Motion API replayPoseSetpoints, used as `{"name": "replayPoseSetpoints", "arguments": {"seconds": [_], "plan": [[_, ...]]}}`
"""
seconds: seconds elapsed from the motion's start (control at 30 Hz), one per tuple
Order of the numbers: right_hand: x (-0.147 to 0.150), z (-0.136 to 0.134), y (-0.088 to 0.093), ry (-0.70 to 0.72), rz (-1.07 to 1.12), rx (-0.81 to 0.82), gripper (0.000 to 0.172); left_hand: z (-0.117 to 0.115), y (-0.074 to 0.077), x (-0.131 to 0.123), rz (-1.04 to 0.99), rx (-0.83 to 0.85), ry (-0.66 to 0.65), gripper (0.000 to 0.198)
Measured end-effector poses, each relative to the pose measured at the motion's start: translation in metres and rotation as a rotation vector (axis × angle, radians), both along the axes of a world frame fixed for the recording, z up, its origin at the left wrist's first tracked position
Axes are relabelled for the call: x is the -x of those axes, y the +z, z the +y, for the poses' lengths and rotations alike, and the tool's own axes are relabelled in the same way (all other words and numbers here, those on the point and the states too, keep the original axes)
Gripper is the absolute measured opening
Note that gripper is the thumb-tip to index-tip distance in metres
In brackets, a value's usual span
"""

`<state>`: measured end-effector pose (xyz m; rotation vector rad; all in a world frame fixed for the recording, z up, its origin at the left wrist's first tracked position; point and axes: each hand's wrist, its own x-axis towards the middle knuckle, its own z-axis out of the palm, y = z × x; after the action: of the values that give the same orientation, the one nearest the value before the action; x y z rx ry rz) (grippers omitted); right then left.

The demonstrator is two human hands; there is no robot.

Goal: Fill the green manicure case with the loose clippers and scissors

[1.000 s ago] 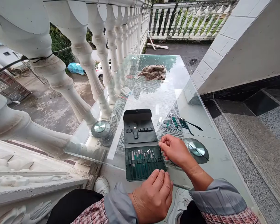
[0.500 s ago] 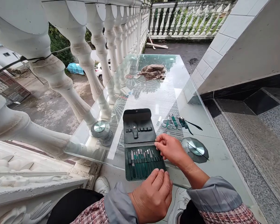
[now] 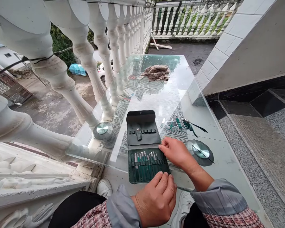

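Case: an open black-and-green leather manicure case [image 3: 144,145] is lying unfolded mid-table on the glass tabletop [image 3: 180,98], its flap pointing to 12 o'clock.
Case contents: green-handled tools [image 3: 146,166] are sitting in a row of loops on the lower panel, too small to tell apart; smaller implements [image 3: 139,132] are filling the upper panel.
Right hand: the right hand [image 3: 177,153] is resting at the case's 3 o'clock edge, its fingers [image 3: 166,144] bunched nearly closed; whether they are pinching the edge, I cannot tell.
Left hand: the left hand [image 3: 156,198] is sitting at 5 o'clock, its fingers [image 3: 162,183] curled together at the lower edge, their tips hidden, so any hold is unclear.
Loose tools: scissors [image 3: 171,126] and nail clippers [image 3: 187,125] are lying at 2 o'clock, just apart from the case.
Farther out: metal discs [image 3: 200,151] [image 3: 102,129] are standing at 3 and 9 o'clock, and a crumpled cloth [image 3: 156,72] is lying at 12 o'clock.
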<state>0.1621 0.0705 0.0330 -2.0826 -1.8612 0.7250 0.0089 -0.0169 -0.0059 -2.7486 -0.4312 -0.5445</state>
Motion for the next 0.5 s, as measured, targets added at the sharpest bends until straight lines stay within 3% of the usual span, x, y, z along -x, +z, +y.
{"name": "replayPoseSetpoints", "arguments": {"seconds": [0.13, 0.37, 0.5], "plan": [[-0.002, 0.002, 0.004, 0.029, 0.047, 0.088, 0.024, 0.0, -0.002, 0.0, 0.006, 0.004, -0.016, 0.035], [-0.001, -0.002, 0.001, 0.001, -0.077, -0.003, 0.026, 0.0, 0.001, 0.0, -0.07, 0.0, -0.03, 0.033], [-0.006, -0.014, 0.003, 0.026, 0.12, 0.086, 0.029, 0.001, 0.004, 0.005, -0.065, -0.018, -0.124, 0.027]]}}
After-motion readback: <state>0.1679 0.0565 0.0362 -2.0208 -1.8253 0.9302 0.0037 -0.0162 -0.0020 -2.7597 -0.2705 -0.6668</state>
